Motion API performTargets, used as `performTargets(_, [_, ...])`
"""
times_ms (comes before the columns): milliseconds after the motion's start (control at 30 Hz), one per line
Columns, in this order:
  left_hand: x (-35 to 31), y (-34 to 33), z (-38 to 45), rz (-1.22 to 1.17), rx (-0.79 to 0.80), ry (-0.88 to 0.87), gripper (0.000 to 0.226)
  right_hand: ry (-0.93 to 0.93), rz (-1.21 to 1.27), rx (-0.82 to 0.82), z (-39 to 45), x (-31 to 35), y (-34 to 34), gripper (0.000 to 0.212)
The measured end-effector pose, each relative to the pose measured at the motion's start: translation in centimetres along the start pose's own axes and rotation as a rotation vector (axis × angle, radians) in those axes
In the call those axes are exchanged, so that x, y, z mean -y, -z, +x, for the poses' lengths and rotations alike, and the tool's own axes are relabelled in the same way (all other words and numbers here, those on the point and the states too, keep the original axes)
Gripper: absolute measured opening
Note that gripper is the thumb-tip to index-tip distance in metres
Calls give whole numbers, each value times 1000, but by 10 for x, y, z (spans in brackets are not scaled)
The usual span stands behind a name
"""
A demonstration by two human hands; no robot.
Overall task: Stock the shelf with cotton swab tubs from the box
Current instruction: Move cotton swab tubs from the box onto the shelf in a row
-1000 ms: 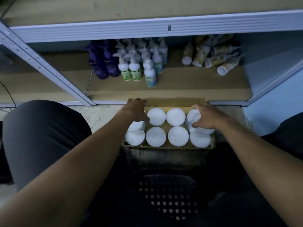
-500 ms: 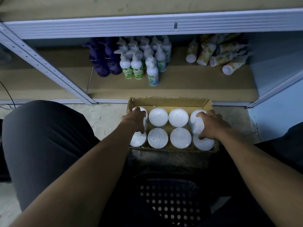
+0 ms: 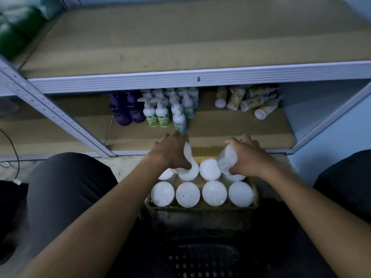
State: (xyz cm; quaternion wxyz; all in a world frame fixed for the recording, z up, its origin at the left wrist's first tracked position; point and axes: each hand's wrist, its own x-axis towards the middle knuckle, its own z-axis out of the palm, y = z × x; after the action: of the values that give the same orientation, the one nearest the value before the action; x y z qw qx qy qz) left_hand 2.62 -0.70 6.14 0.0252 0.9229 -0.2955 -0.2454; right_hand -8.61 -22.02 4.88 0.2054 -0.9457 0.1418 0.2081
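Head view: above the corrugated cardboard box (image 3: 200, 207), the left hand (image 3: 170, 152) clamps one smooth white cylindrical tub (image 3: 188, 167), the right hand (image 3: 246, 155) another tub (image 3: 226, 161) (both tilted); round-lidded tubs (image 3: 214, 192) fill the box's near row.

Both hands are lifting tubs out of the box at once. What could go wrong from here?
1. The tub in the left hand and the tub in the right hand are tilted in one-handed grips; either could slip.
2. The pump bottles crowd the lower shelf; a careless placement could topple them.
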Motion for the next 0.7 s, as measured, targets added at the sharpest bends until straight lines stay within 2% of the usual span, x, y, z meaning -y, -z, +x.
performTargets(233, [-35, 105, -35, 5, -231, -152, 86, 118, 10, -190, -46, 6, 102, 98])
performTargets(367, [-67, 159, -46, -85, -353, -263, 90, 121, -24, -305, -72, 10, 163, 99])
performTargets(467, [-92, 196, -39, -103, -412, -313, 86, 126, -33, -386, -81, 12, 204, 102])
performTargets(567, [-114, 229, -23, -74, -451, -351, 80, 121, -95, -454, -76, 13, 239, 95])
performTargets(700, [-134, 261, 3, 15, -467, -358, 76, 73, -141, -460, -54, 17, 270, 91])
